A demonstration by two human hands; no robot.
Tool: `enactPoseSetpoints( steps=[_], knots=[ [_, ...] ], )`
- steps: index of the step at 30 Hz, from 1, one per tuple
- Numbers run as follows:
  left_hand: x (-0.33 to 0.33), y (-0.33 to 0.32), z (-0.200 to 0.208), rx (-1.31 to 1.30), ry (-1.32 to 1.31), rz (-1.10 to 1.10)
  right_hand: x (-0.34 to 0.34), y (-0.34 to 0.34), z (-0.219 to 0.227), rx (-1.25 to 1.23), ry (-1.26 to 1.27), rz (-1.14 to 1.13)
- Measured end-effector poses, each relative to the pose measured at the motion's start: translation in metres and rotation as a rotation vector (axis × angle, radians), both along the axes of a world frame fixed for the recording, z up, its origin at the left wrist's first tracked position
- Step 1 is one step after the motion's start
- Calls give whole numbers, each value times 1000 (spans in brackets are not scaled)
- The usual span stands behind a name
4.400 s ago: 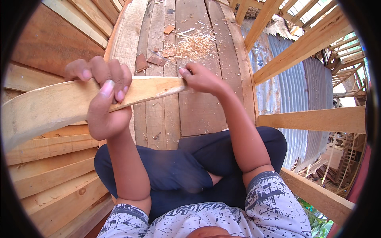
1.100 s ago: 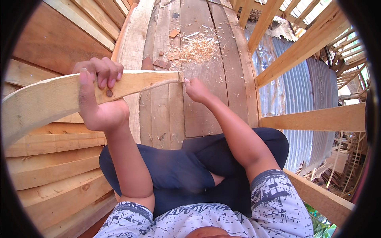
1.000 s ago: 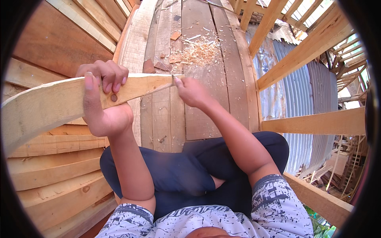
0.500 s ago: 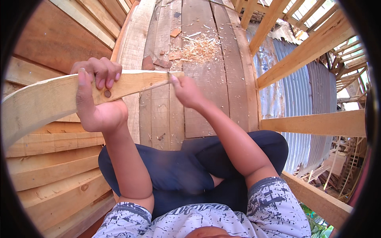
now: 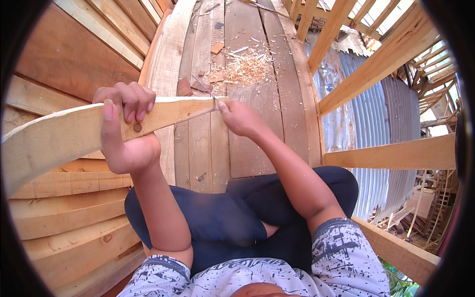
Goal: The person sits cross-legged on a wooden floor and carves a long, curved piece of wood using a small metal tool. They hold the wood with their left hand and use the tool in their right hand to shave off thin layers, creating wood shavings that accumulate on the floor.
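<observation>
A long curved wooden board reaches from the left rim to a narrow tip in front of me. My left hand is wrapped over its upper edge, with the thumb along the near face beside a round brown knot. At the tip, my right hand is closed, slightly blurred, around a small tool. Only a thin dark piece of that tool shows, resting against the board's end; its kind cannot be made out.
Curled wood shavings and reddish-brown scraps lie on the plank floor beyond the board. Plank siding rises at left. Wooden rails and corrugated metal sheets stand at right. My folded legs are close below.
The board's tip and both hands sit slightly lower in the picture. The thin dark piece now stands more upright across the tip. Both grips stay the same.
</observation>
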State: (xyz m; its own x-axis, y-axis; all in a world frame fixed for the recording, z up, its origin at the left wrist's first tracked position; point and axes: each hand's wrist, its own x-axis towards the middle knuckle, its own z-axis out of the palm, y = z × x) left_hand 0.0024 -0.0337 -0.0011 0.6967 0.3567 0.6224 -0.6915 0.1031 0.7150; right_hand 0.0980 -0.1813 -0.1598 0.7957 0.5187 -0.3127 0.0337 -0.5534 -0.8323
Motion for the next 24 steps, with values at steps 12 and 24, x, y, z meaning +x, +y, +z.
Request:
enactPoseSetpoints(
  steps=[12,24],
  knots=[
    [0,1,-2,49,-13,-49,-9,12,-8,184,-115,-74],
    [-1,8,-3,29,-18,-72,-20,14,20,245,-121,-14]
  ],
)
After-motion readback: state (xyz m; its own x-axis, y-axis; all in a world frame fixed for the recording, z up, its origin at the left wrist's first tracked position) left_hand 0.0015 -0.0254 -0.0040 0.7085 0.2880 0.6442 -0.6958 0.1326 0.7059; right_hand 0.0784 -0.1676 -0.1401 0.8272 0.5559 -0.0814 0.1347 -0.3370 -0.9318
